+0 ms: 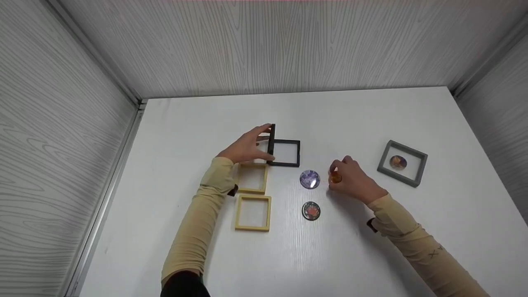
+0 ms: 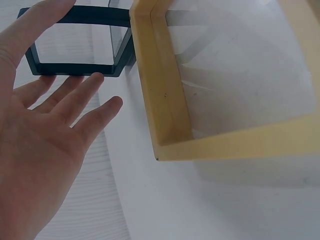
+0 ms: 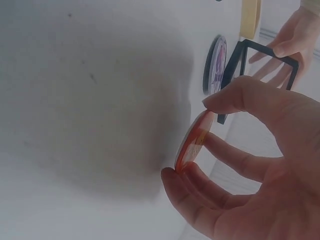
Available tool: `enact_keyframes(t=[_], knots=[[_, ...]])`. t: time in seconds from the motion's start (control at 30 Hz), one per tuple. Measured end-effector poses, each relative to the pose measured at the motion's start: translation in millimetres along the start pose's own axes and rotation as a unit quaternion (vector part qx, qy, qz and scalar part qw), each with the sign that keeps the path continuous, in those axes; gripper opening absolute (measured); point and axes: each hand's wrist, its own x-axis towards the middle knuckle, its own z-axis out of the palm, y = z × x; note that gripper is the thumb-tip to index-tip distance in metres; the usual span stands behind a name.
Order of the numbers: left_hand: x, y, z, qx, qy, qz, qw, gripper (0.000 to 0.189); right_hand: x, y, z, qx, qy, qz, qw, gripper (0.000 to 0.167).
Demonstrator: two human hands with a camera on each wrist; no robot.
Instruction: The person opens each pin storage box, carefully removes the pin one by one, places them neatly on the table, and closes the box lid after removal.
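Observation:
My left hand (image 1: 244,147) grips the raised half of a black hinged display frame (image 1: 298,153), thumb on one edge and fingers on the opposite edge. The frame's other half lies flat on the table, so it stands unfolded. Clear film shows inside it. My right hand (image 1: 354,180) pinches an orange round disc (image 3: 194,142) by its rim between thumb and fingertips, tilted on edge over the table. Just left of that hand lies a shiny purple disc (image 1: 309,179). Nearer me is a dark disc with a reddish pattern (image 1: 311,210).
Two yellow square frames lie below my left hand, an upper one (image 1: 252,191) partly under the wrist and a lower one (image 1: 252,228). At the right, a grey frame (image 1: 398,178) holds a small patterned disc (image 1: 398,162). Grey wood-grain panels (image 1: 288,49) wall the white table.

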Motion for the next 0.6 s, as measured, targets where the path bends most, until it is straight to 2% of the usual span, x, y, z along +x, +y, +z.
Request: enact_keyframes(t=[0.23, 0.6], knots=[[0.2, 1.1, -0.1, 0.002, -0.001, 0.000, 1.0000, 0.110, -2.0, 3.4, 1.7, -0.002, 0.008, -0.006, 0.9999, 0.033], [-1.1, 1.7, 0.8, 0.005, 0.002, -0.001, 1.0000, 0.110, -4.4, 8.0, 5.5, -0.020, 0.037, -0.046, 0.9981, 0.027]])
